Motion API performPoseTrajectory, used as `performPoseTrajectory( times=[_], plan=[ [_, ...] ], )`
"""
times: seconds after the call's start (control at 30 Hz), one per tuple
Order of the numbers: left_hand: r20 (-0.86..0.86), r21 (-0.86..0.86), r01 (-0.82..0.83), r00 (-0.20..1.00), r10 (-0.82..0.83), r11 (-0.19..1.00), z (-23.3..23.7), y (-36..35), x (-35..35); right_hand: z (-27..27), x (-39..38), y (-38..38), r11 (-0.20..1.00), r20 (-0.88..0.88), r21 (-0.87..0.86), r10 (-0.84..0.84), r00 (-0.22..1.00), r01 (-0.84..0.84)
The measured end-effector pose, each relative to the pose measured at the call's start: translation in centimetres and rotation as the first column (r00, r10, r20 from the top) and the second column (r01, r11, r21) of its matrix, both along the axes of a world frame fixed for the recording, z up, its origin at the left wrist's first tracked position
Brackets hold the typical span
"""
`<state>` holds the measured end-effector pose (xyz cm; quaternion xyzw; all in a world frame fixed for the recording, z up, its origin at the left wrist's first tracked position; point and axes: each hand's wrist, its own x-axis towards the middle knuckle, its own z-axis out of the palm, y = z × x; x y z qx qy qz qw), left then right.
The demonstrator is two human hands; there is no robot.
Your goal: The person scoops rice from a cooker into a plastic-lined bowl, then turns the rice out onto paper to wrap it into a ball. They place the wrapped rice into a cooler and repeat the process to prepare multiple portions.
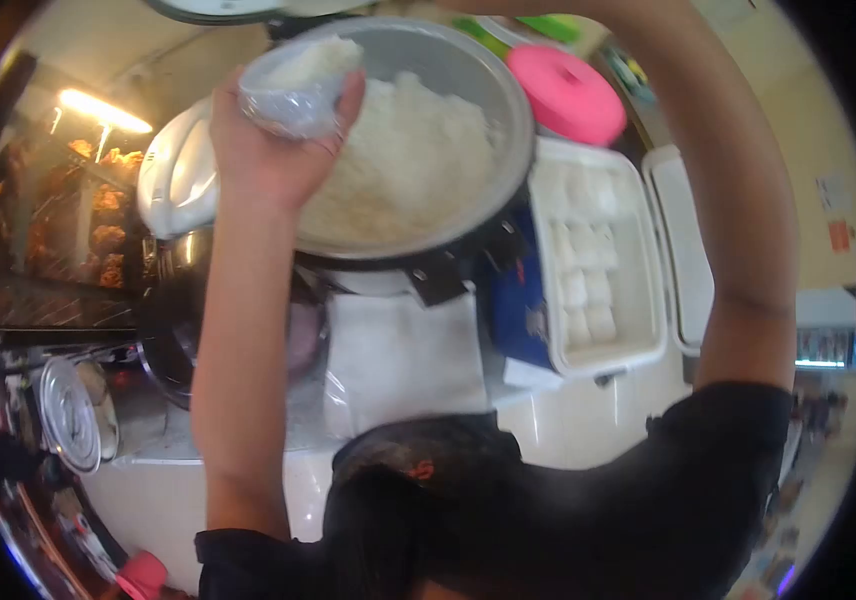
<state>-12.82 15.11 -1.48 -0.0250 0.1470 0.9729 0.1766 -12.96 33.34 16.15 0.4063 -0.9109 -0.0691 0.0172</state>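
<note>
My left hand (273,150) is wrapped round a small bowl (293,98) lined with clear plastic, with white rice heaped in it. The bowl is over the left rim of a big round pot (513,120) of cooked rice (418,150). My right arm reaches up along the right side to the top edge of the view, past a pink round lid (566,93). The right hand itself is cut off by the top edge, so its fingers and anything in them do not show.
Right of the pot stands an open blue-and-white cooler (656,300) holding several white wrapped bundles (588,265). White sheets (403,350) lie in front of the pot. A lit glass case (68,220) with fried food is at the left, above a metal container (128,410).
</note>
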Motion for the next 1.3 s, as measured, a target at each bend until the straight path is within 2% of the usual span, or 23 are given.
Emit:
performPoseTrajectory(
  times=[0.07,0.1,0.13,0.2,0.27,0.37,0.47,0.6,0.7,0.8,0.9,1.0,1.1,1.2,1.23,1.27,1.3],
  plan=[
    [-0.040,0.032,-0.036,0.999,0.038,0.999,0.3,-2.3,0.4,-0.1,-2.0,1.2,0.998,0.046,0.003,-0.065,0.997,0.065],
    [-0.055,0.051,-0.042,0.997,0.044,0.998,0.5,-3.1,0.7,-4.4,-4.8,2.7,0.997,0.028,-0.074,0.029,0.999,-0.027],
    [-0.007,0.011,-0.123,0.992,0.124,0.992,1.6,-3.4,1.7,-7.6,-6.9,2.9,0.983,0.009,-0.143,0.117,0.993,-0.115],
    [-0.043,0.080,-0.117,0.992,0.121,0.990,2.2,-4.5,3.1,-10.6,-5.8,0.4,0.973,0.246,0.224,-0.117,0.962,0.061],
    [-0.063,0.114,-0.132,0.988,0.140,0.985,2.3,-5.5,4.2,-15.5,-6.5,-0.4,0.964,0.286,0.267,-0.073,0.955,-0.006],
    [-0.142,0.123,-0.024,0.989,0.042,0.992,2.1,-7.4,5.1,-20.2,-8.7,-1.4,0.944,0.359,0.322,-0.058,0.932,-0.065],
    [-0.089,0.102,-0.078,0.992,0.088,0.992,2.3,-8.2,6.2,-23.5,-8.9,-2.1,0.908,0.495,0.373,-0.019,0.869,-0.193],
    [-0.074,0.141,-0.099,0.991,0.110,0.985,1.5,-8.9,6.9,-25.7,-6.8,-2.5,0.940,0.689,0.234,0.021,0.724,-0.249],
    [-0.056,0.154,-0.112,0.991,0.122,0.982,1.1,-9.0,6.9,-27.8,-8.1,-0.8,0.981,0.867,-0.030,0.121,0.483,-0.191],
    [-0.048,0.181,-0.104,0.992,0.115,0.978,0.8,-9.3,6.7,-28.4,-8.9,-0.9,0.978,0.932,0.003,0.073,0.356,-0.208],
    [-0.034,0.172,-0.121,0.991,0.128,0.978,0.7,-9.5,6.8,-26.1,-7.6,-2.5,0.932,0.944,0.244,-0.165,0.284,-0.268],
    [-0.002,0.062,-0.177,0.984,0.177,0.982,0.4,-9.8,6.8,-25.4,-7.3,-1.4,0.963,0.971,0.188,-0.152,0.186,-0.195],
    [-0.054,-0.007,-0.147,0.988,0.146,0.989,-0.4,-10.3,6.2,-22.2,-6.7,0.0,0.998,0.995,0.061,-0.061,0.080,-0.007],
    [-0.035,-0.021,-0.172,0.985,0.171,0.985,-0.2,-9.0,5.3,-21.2,-7.4,2.2,0.991,0.994,0.087,-0.092,0.052,0.099],
    [-0.020,-0.028,-0.198,0.980,0.198,0.980,0.3,-8.1,4.9,-20.3,-7.1,2.9,0.981,0.991,0.086,-0.102,0.084,0.175],
    [0.045,-0.217,-0.284,0.953,0.301,0.934,1.0,-6.8,4.4,-18.9,-6.9,3.2,0.966,0.986,0.078,-0.110,0.121,0.247],
    [0.066,-0.242,-0.265,0.955,0.288,0.934,1.3,-6.1,4.0,-17.4,-6.8,3.6,0.948,0.980,0.062,-0.117,0.159,0.313]
  ],
)
